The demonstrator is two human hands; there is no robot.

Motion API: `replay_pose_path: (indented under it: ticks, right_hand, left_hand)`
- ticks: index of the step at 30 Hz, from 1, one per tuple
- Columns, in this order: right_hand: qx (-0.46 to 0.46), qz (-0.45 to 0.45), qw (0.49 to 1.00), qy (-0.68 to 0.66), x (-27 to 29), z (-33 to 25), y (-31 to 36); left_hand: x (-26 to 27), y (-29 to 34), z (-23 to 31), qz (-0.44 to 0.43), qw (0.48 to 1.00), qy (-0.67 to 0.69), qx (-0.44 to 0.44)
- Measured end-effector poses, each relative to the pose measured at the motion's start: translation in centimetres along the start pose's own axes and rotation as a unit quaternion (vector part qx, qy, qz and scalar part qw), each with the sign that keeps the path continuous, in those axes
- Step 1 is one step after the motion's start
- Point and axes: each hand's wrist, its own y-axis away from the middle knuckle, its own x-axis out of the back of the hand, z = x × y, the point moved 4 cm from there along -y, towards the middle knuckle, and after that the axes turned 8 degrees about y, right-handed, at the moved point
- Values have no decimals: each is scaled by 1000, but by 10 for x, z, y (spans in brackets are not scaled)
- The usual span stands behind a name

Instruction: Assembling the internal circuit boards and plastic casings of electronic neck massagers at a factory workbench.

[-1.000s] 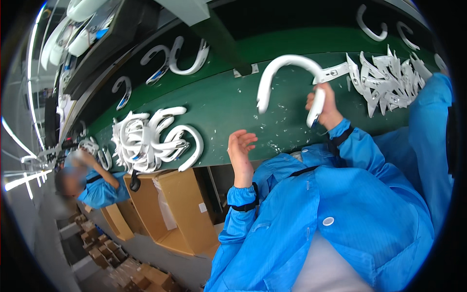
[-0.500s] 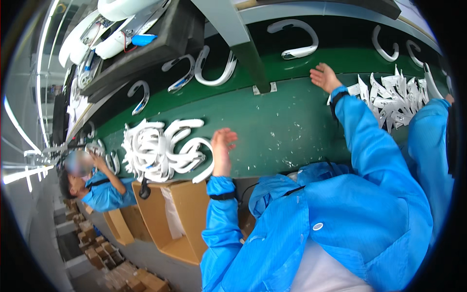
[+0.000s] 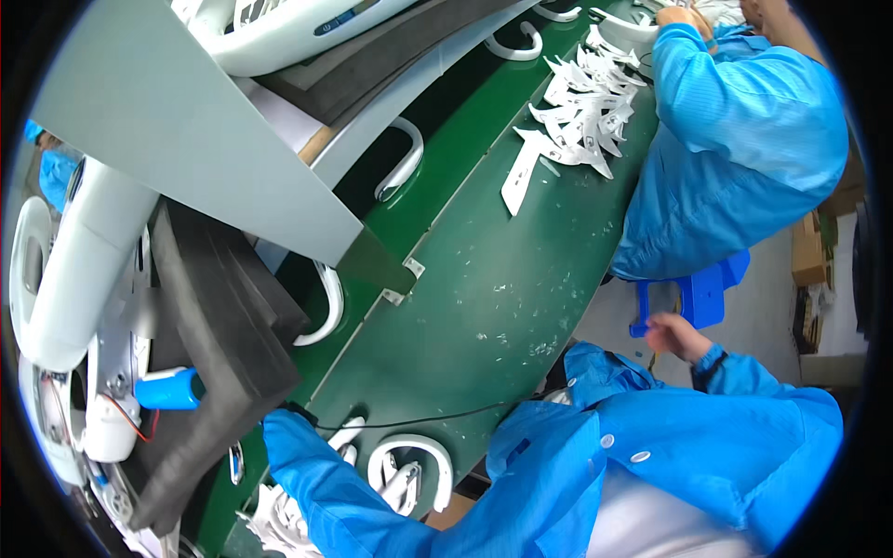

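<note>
My right hand (image 3: 677,337) hangs off the near side of the green work surface, beside a blue stool (image 3: 693,296). Its blurred fingers are loosely bent and look apart, with nothing visible in them. My left arm (image 3: 321,470) reaches to the lower left, over white curved parts. The left hand itself is out of sight past the cuff, close to a dark foam block (image 3: 223,344). Under and beside that forearm lie a white hook-shaped part (image 3: 433,446) and a pile of similar white parts (image 3: 279,521). A thin black cord (image 3: 437,420) runs from near the left cuff.
A co-worker in a blue smock (image 3: 744,112) works at the far right, beside a heap of flat white pieces (image 3: 586,112). More white curved parts (image 3: 405,158) lie along the dark green strip (image 3: 446,139). A grey post (image 3: 233,121) and shelf cross the left.
The view has swung right, bringing the co-worker and blue stool into sight. My right hand has left the green surface for the near side. My left hand has gone out of sight.
</note>
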Motion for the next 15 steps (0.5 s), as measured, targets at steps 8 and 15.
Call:
replay_pose_path:
  ticks: [8, 15]
  right_hand:
    - [37, 24, 999, -17, 1, 4, 28]
    - [187, -99, 965, 158, -117, -78, 3]
  left_hand:
    - [32, 76, 12, -26, 981, -104, -161]
    - [73, 176, 60, -52, 912, 402, -62]
